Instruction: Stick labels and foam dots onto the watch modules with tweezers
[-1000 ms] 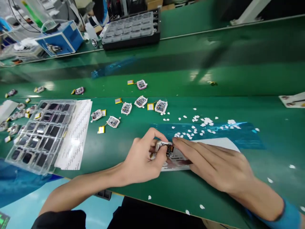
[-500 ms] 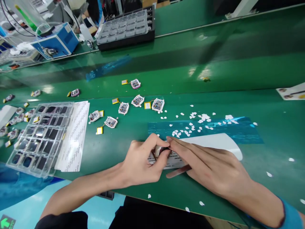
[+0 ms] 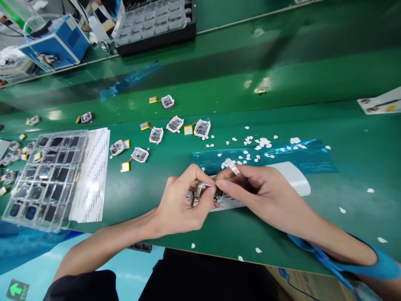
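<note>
My left hand [image 3: 184,200] is closed around a small smartwatch case [image 3: 202,190] with its circuit board exposed, gripping it between thumb and fingers. A yellow-edged battery piece shows partly under the fingers. My right hand [image 3: 260,188] meets the case from the right, its thumb and fingertips pinched at the case's edge. Tucked in the right fingers is a flat metal tool, apparently tweezers [image 3: 235,169], with one end pointing up and away. Both hands are over a white printed liner sheet [image 3: 232,203], whose right end [image 3: 291,177] curls up. The fingers hide what the right fingertips pinch.
Several open watch cases with batteries [image 3: 140,155] lie beyond my left hand. A clear tray [image 3: 46,179] of watch parts and printed sheets [image 3: 94,175] are at left. Small white tabs [image 3: 263,143] lie scattered around blue film [image 3: 313,156]. A blue box [image 3: 59,42] stands on the shelf.
My right hand has turned over, so the tool's end now points upward instead of towards me. Its fingertips now pinch at the case. The left hand still holds the case; the view has shifted slightly.
</note>
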`<state>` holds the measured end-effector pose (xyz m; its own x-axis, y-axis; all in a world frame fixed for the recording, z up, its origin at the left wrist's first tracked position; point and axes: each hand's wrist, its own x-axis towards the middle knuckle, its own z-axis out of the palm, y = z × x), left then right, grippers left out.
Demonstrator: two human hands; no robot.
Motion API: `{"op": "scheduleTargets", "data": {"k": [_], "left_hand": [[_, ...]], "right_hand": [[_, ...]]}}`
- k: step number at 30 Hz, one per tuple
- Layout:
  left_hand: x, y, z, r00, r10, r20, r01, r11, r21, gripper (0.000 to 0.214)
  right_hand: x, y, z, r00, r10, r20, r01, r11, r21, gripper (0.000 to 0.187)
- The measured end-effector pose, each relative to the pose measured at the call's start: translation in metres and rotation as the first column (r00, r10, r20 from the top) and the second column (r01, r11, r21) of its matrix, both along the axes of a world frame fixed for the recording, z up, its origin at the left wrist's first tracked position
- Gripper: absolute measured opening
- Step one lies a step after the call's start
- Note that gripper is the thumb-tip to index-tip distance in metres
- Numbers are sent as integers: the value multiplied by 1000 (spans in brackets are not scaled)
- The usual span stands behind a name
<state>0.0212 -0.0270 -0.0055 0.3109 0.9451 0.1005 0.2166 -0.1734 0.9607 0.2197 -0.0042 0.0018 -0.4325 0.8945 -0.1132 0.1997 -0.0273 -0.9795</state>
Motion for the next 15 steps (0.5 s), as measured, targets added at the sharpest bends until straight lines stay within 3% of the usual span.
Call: {"op": "scheduleTargets", "data": {"k": [4,8,15], "left_hand": [[-1,-2,1,1000,-12,29,14,999,-49,8],[-1,-2,1,996,-70,45,76,989,-127,7],[0,-2,-1,997,-55,-45,60,992,113,18]], "right_hand": [[2,4,1,999,4,-54,-9,996,-92,40],[3,3,1,999,4,-34,-7,995,-101,35],[6,4,5,996,-76,46,74,997,31,41]]}}
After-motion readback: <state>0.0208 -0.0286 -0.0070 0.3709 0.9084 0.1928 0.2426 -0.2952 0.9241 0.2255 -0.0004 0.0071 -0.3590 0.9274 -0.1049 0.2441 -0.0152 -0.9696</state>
